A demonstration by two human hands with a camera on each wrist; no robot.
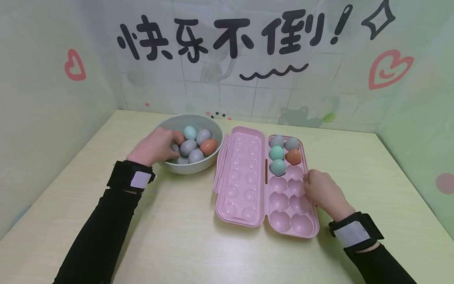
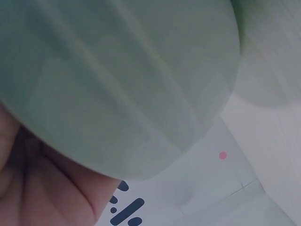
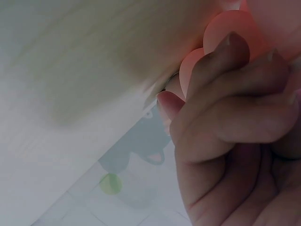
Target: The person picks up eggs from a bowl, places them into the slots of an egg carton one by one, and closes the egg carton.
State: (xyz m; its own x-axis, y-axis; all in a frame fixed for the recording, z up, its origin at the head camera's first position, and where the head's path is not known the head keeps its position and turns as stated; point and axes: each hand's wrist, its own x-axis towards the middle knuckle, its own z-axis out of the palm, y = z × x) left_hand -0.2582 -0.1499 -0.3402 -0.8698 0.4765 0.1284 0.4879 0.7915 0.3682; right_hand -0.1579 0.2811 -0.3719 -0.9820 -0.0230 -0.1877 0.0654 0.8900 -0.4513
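Observation:
My left hand (image 1: 157,145) reaches over the near-left rim of a pale grey-green bowl (image 1: 191,169). Its thumb and fingers pinch a grey egg (image 1: 174,147), mostly hidden by the hand. Several more eggs lie beside it: grey ones (image 1: 188,147), a mint one (image 1: 190,132) and an orange-brown one (image 1: 209,146). At the right edge of an opened pink egg carton (image 1: 278,185), my right hand (image 1: 324,193) holds the rim with curled fingers. Grey eggs (image 1: 277,141), green eggs (image 1: 278,167) and an orange-brown egg (image 1: 293,156) fill the carton's far hollows; the nearer hollows hold none.
The carton's dimpled lid (image 1: 241,177) lies flat toward the bowl, close to its right side. Both stand on a pale wooden table (image 1: 184,236). A printed backdrop (image 1: 230,94) rises behind the table, with side panels left and right.

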